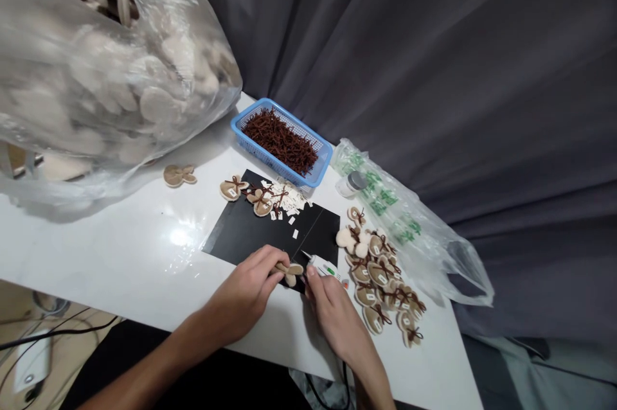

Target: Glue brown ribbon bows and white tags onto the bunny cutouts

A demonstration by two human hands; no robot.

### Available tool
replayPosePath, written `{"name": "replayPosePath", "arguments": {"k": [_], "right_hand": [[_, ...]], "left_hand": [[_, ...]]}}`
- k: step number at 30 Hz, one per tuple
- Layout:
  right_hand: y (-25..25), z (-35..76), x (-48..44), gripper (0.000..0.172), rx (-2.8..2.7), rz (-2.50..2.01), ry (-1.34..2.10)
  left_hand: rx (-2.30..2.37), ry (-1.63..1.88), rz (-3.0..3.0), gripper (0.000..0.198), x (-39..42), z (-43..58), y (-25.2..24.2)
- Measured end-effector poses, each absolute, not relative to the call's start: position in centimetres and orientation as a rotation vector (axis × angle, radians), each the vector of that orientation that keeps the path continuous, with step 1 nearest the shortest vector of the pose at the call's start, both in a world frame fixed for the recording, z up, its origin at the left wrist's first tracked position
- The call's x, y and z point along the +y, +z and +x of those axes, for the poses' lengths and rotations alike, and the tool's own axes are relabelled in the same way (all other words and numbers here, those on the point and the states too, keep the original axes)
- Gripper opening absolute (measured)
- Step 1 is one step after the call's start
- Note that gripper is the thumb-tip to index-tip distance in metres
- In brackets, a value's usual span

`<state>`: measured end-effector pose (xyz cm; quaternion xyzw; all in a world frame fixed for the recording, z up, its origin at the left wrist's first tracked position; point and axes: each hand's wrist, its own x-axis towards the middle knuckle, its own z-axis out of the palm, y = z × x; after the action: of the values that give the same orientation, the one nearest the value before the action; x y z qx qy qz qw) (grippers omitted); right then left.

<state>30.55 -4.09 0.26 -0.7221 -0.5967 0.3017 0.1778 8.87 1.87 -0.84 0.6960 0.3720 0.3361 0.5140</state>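
My left hand [253, 285] pinches a small brown fuzzy bunny-shaped piece [290, 272] above the near edge of the black board [231, 230]. Its two ears point right, and my fingers hide the rest. In my right hand [332, 307] is a white glue gun [325, 265] with a green mark, its thin nozzle pointing left over the board. The nozzle is apart from the bunny piece. At the back of the board lies a heap of small white tags [286, 198]. Two bunny pieces with brown bows [261, 203] and tags lie by that heap.
A blue basket [250, 143] of brown bows stands behind the board. On the right are a pile of finished-looking bunnies [380, 272], a grey-lidded jar [351, 184] and a clear plastic bag [419, 236]. A big stuffed plastic bag [120, 76] and a plain bunny piece [178, 175] are left.
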Motion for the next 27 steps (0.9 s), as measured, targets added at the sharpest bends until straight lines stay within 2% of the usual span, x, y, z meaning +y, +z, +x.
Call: {"name": "replayPosePath", "arguments": {"k": [4,10,17,27], "right_hand": [[1.0,29.7,-3.4,0.086,-1.643,-2.032,0.873],[2.3,28.3,-3.2,0.081,-1.506,-2.099,0.937],[2.0,27.2,-3.5,0.084,-1.390,-2.156,0.905],[0.8,26.8,-3.0,0.068,-1.372,-2.111,0.871]], "left_hand": [[0.912,0.786,1.654,0.017,1.8,8.8,-0.9],[0.919,0.769,1.641,0.017,1.9,8.7,-0.7],[0.916,0.762,1.635,0.018,1.9,8.6,-0.7],[0.929,0.789,1.621,0.018,1.9,8.7,-0.7]]}}
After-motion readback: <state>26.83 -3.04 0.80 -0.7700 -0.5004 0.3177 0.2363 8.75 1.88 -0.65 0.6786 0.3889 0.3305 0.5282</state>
